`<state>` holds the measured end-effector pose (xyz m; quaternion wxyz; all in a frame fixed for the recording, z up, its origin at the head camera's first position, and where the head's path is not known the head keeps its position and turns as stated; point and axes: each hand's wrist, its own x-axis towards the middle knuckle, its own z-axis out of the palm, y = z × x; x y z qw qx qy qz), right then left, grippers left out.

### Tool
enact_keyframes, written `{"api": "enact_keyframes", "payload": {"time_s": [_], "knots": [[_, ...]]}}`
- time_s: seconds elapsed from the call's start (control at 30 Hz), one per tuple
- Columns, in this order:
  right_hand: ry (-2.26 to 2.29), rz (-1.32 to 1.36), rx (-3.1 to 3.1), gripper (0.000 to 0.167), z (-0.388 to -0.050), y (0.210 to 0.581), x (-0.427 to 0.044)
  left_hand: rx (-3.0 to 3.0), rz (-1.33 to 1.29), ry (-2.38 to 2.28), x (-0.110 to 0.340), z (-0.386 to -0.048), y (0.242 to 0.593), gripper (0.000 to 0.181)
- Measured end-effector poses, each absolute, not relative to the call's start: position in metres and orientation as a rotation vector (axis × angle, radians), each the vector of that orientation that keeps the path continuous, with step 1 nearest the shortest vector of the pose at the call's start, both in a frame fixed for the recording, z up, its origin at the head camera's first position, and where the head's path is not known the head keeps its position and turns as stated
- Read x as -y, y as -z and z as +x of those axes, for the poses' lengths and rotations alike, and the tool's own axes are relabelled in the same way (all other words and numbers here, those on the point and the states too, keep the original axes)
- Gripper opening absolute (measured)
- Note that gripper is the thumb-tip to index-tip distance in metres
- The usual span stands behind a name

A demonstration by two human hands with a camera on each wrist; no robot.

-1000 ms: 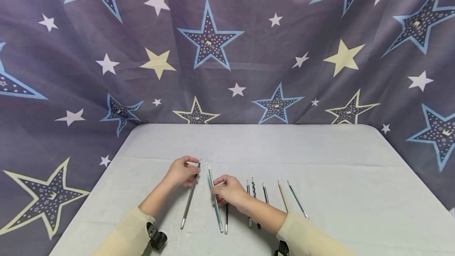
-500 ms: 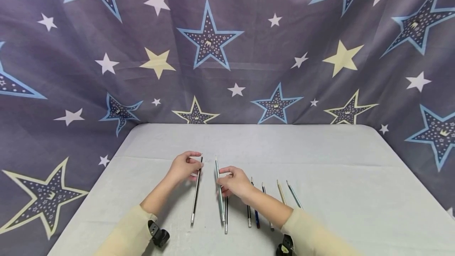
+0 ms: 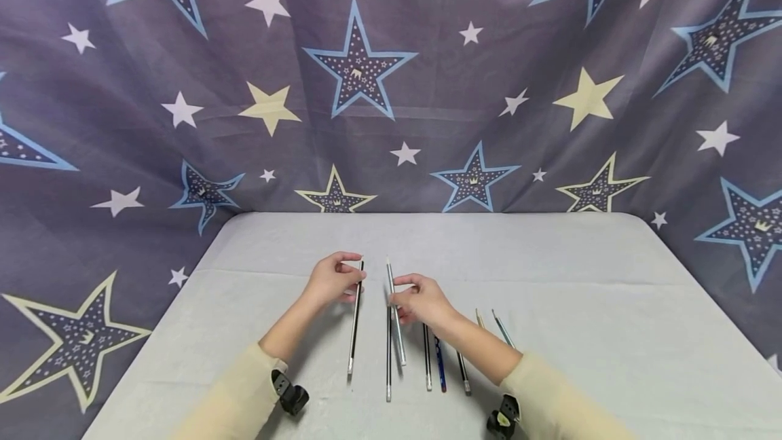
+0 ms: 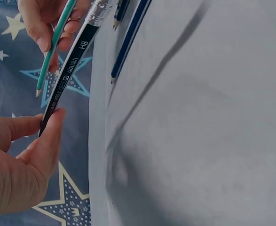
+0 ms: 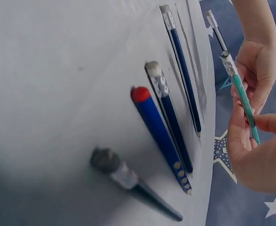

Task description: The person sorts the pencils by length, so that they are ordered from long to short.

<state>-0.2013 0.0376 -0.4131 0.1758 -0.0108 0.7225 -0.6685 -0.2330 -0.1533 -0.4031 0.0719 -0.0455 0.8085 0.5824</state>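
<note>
Between the thumb and fingers of my left hand (image 3: pixel 332 282) is a black HB pencil (image 3: pixel 354 338), pinched near its sharpened end. In the left wrist view its printed barrel (image 4: pixel 69 68) and silver ferrule show up close. My right hand (image 3: pixel 430 302) pinches a green pencil (image 5: pixel 243 99), point away from me and eraser end toward me. Both held pencils are lifted off the table, side by side and apart. Under the green one, a dark pencil (image 3: pixel 388 365) lies on the table. Beside it lie another dark pencil (image 3: pixel 427 362) and a blue one with a red end (image 5: pixel 149 115).
Farther right lie a dark pencil (image 3: pixel 465 375) partly behind my right forearm, a gold pencil (image 3: pixel 479 318) and a teal pencil (image 3: pixel 504 329). The white-covered table (image 3: pixel 580 250) runs back to a purple-grey star-patterned cloth (image 3: pixel 427 114). Both wrists wear small black cameras (image 3: pixel 290 394).
Both hands have moved to the right and somewhat farther from me, each carrying its pencil. The green pencil now passes above the dark pencil lying on the table.
</note>
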Motion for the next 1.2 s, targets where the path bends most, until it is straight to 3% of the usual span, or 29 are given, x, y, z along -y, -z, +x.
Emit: {"api": "enact_keyframes", "payload": {"time_s": [1.2], "knots": [[1.973,0.101,-2.036,0.043,-0.209,0.408,-0.092,-2.291,-0.107,-1.957,0.106,-0.254,0.407,0.04]]}}
